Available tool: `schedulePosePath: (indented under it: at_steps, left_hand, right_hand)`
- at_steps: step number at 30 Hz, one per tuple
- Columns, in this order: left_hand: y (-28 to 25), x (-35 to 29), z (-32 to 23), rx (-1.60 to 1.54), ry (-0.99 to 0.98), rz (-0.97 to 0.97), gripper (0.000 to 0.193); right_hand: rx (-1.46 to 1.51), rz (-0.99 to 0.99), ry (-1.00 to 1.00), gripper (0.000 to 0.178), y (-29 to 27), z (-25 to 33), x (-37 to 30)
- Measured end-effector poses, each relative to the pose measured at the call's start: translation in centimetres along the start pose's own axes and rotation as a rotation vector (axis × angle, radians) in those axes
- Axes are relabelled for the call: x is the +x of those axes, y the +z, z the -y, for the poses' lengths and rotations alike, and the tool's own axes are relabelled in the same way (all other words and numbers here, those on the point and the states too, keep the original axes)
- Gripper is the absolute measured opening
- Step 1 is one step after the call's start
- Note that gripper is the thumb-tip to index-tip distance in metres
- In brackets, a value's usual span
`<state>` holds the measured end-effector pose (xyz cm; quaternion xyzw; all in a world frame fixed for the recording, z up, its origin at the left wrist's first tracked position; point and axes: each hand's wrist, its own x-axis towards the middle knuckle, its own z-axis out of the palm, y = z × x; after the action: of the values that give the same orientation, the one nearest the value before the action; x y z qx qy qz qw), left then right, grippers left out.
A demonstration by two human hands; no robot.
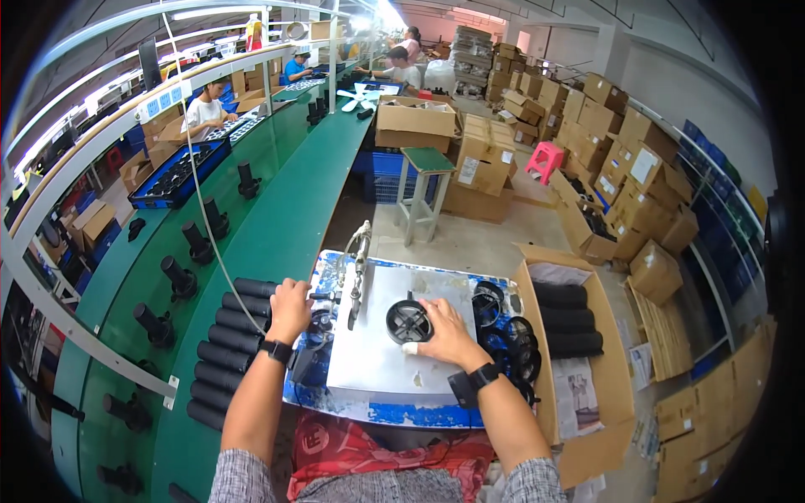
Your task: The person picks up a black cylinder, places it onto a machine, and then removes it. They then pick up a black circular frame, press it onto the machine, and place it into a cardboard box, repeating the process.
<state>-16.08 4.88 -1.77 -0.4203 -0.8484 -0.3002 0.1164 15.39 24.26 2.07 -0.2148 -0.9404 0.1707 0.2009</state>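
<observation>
My right hand (446,334) holds a black round wheel-like part (408,322) with cross spokes, fingers and thumb about its right side. The part rests on a grey metal plate (394,369). A pale wrapping covers the thumb's tip. My left hand (290,307) is closed at the right ends of a row of black tubes (228,337); its fingers curl down, and what they grip is hidden. Between my hands, a metal toggle clamp (359,272) stands at the plate's left edge. More black round parts (513,344) lie right of the plate.
Left runs a green conveyor belt (289,189) carrying upright black parts (177,277). An open carton (579,377) with black tubes stands at right. Beyond the worktable are a green-topped stool (427,160), stacked cartons and a pink stool (545,159). Other people work farther along the line.
</observation>
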Motion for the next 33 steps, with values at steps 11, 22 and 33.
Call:
schedulePosePath:
  at_steps: [11,22,33]
  left_hand:
    - [2.3,5.5,1.2,0.406,0.443,0.177,0.033]
    - [-2.9,-4.0,-15.2,-0.294,0.620,0.362,0.024]
    - [-1.0,-2.4,-16.2,-0.044,0.762,0.571,0.034]
  right_hand:
    - [0.039,-0.057,-0.011,0.106,0.3,-0.3,-0.2]
    - [0.192,-0.089,0.065,0.071,3.0,-3.4,0.7]
    - [-0.321,0.279,0.251,0.041,0.2,1.9,6.6]
